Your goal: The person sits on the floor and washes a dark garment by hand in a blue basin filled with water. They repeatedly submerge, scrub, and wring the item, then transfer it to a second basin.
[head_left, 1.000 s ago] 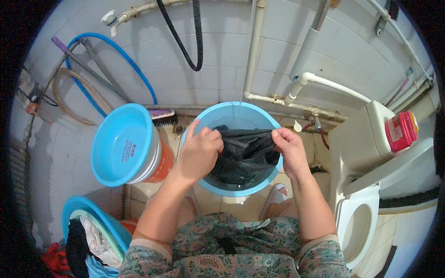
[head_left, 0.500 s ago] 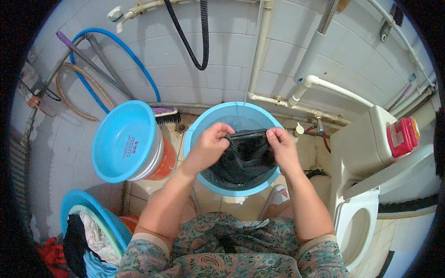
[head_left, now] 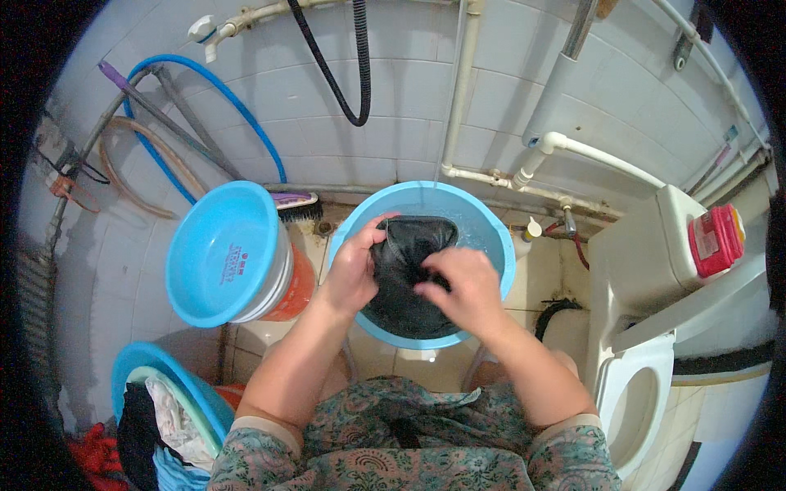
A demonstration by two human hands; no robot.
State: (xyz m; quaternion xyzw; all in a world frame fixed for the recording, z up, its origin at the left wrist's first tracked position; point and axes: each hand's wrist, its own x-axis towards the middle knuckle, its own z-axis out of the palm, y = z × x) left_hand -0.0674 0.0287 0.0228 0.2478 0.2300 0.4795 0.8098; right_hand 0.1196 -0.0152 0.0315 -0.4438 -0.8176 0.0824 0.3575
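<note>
A wet black garment [head_left: 405, 299] hangs bunched over the light blue basin [head_left: 502, 237], its lower part down inside the rim. My left hand [head_left: 352, 272] is closed on the garment's upper left edge. Lower and to the right, my right hand [head_left: 467, 286] has its thumb and fingers curled round a fold in the middle of the cloth. Water shows in the basin behind the garment, and a thin stream seems to run down into it from above.
At left, a blue basin [head_left: 225, 245] sits on an orange bucket [head_left: 293, 286]. Nearer, another blue tub [head_left: 155, 358] holds clothes. A scrubbing brush [head_left: 297, 204] lies by the wall. A bottle [head_left: 526, 237] stands behind the basin; a toilet [head_left: 643, 393] is at right.
My right hand has left the garment's upper right edge and moved down and left to its middle. The garment, stretched between both hands before, is now bunched near my left hand.
</note>
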